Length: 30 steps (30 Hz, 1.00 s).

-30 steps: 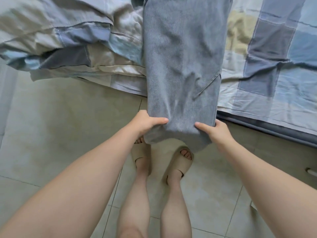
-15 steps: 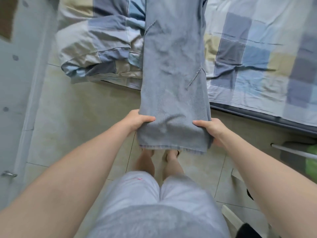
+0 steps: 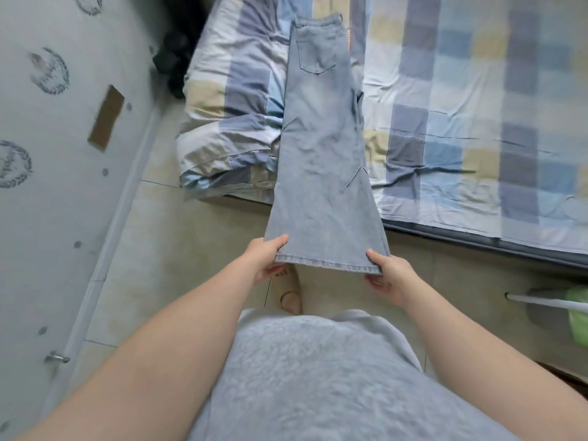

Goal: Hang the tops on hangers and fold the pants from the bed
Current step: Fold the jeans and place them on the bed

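A pair of light blue jeans (image 3: 321, 148) lies lengthwise with one leg folded onto the other. Its waistband and back pocket rest far up on the bed (image 3: 461, 122), and the hem end hangs past the bed's edge over the floor. My left hand (image 3: 265, 261) pinches the left corner of the hem, thumb on top. My right hand (image 3: 386, 275) pinches the right corner the same way. The hem is held up, stretched flat between both hands.
A folded checked quilt (image 3: 229, 122) lies on the bed left of the jeans. A grey wall or door (image 3: 57, 186) with a small metal stopper (image 3: 57, 358) runs along the left. A white pole with something green (image 3: 572, 308) sits at the right. The floor is tiled.
My hands have lifted the hem higher and drawn it toward me, so the jeans now stretch out flat. My view has tilted up, showing the waistband and more of the bed.
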Each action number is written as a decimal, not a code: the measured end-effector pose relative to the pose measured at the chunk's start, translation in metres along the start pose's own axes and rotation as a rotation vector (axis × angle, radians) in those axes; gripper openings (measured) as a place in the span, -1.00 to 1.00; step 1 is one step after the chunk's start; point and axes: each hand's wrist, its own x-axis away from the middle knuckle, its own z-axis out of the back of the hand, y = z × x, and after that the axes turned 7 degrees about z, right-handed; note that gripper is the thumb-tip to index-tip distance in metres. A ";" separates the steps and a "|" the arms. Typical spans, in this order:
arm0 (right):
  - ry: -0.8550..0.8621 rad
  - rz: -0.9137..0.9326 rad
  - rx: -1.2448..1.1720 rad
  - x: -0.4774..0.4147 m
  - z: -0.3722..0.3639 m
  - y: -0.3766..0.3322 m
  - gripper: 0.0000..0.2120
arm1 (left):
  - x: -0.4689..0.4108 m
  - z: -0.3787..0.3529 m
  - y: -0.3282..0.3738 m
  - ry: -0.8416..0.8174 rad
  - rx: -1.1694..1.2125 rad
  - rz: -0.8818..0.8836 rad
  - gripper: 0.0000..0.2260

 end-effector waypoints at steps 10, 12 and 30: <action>-0.078 0.052 0.021 0.054 0.030 0.054 -0.82 | 0.045 0.009 -0.094 0.074 0.006 -0.059 -0.82; -0.089 0.028 0.042 0.066 0.044 0.082 -0.84 | 0.053 0.010 -0.127 0.093 -0.003 -0.043 -0.83; -0.176 -0.077 0.134 0.107 0.095 0.140 -0.87 | 0.091 0.006 -0.205 0.077 -0.105 0.177 -0.77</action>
